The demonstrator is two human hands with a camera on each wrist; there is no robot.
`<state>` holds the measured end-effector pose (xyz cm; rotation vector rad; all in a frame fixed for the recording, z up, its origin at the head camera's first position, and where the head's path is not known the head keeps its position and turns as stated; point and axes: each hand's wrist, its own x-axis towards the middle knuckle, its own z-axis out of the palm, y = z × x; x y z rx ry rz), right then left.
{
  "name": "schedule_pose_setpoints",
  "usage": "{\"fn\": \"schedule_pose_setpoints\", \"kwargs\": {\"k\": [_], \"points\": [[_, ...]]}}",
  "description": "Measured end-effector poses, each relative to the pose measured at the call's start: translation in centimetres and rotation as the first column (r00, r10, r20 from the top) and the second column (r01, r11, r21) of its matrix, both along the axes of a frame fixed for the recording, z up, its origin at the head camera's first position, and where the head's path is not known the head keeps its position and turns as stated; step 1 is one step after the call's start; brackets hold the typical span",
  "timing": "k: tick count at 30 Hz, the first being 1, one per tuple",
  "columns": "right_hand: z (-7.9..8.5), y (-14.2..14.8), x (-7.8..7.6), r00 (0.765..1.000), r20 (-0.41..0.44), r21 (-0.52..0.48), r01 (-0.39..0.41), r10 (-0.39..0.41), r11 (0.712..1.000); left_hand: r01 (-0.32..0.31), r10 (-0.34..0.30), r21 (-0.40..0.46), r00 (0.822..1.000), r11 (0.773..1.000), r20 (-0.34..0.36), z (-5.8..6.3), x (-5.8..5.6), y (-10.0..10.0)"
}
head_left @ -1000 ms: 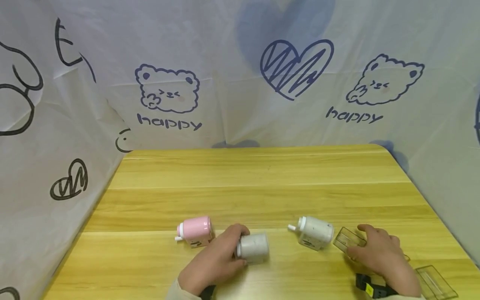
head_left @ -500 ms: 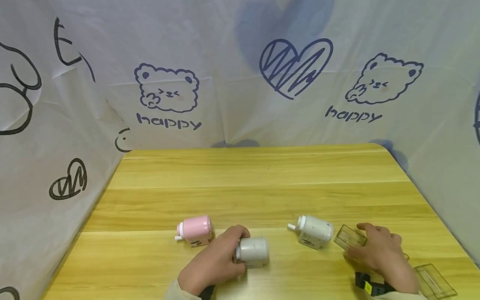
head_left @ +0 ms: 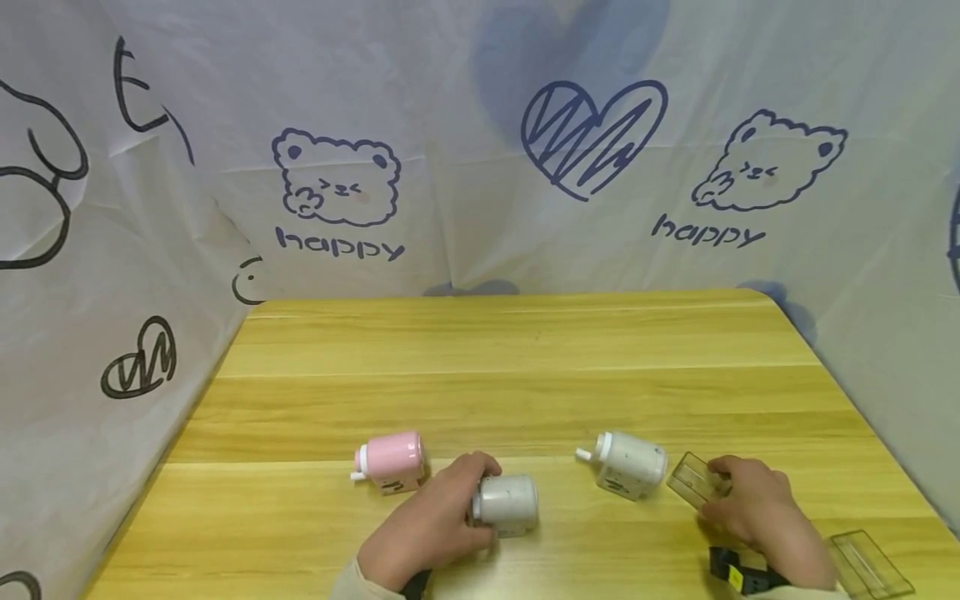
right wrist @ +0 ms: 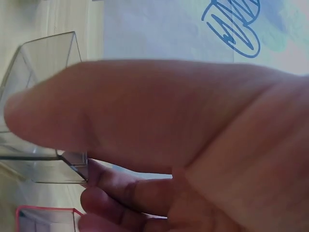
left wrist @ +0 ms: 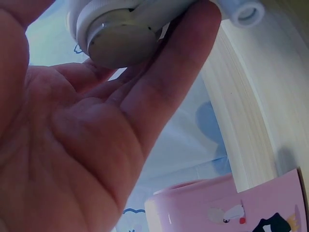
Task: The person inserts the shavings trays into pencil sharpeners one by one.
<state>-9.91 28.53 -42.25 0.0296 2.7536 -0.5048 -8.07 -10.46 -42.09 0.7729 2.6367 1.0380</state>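
Note:
My left hand (head_left: 435, 521) grips a greyish-white crank pencil sharpener (head_left: 510, 504) lying on its side, fingers and thumb around its crank end. In the left wrist view the round grey hub (left wrist: 123, 44) and the white crank knob (left wrist: 247, 13) show by the fingers. To its left lies a pink crank sharpener (head_left: 393, 461). My right hand (head_left: 761, 504) pinches a clear plastic box (head_left: 690, 479), an open shavings drawer by its look, with the thumb across it in the right wrist view. Just left of that box lies a second white sharpener (head_left: 633, 465), crank pointing left.
Another clear box (head_left: 868, 565) lies near the right wrist. A pink-rimmed clear box (right wrist: 48, 212) shows below the hand in the right wrist view; the hand hides it from the head. The wooden table (head_left: 495, 358) meets cloth screens (head_left: 480, 192) behind and at both sides.
The sharpener in my left hand has tipped slightly toward me. My right hand has shifted a little to the left at the clear box, its fingers closing nearer to it. The other sharpeners stay put.

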Motion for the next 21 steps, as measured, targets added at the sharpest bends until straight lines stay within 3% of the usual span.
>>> {"fn": "schedule_pose_setpoints", "kwargs": {"k": [4, 13, 17, 21], "points": [[0.1, 0.1, 0.0, 1.000, 0.004, 0.004, -0.006, 0.006, 1.000, 0.004, -0.004, -0.005, 1.000, 1.000, -0.009, -0.1, 0.0, 0.1], [0.1, 0.0, 0.1, 0.994, 0.083, 0.037, 0.064, -0.067, 0.997, 0.003, -0.003, -0.004, 1.000, 1.000, -0.009, -0.1, 0.1, 0.1], [0.3, -0.2, 0.1, 0.995, 0.039, -0.002, 0.094, -0.094, 0.996, 0.004, -0.004, 0.000, 1.000, 1.000, -0.004, 0.0, 0.1, 0.1], [1.0, -0.3, 0.1, 0.982, -0.050, -0.105, 0.174, -0.180, 0.979, 0.009, -0.009, 0.007, 1.000, 1.000, 0.013, -0.1, 0.0, 0.1]]}}
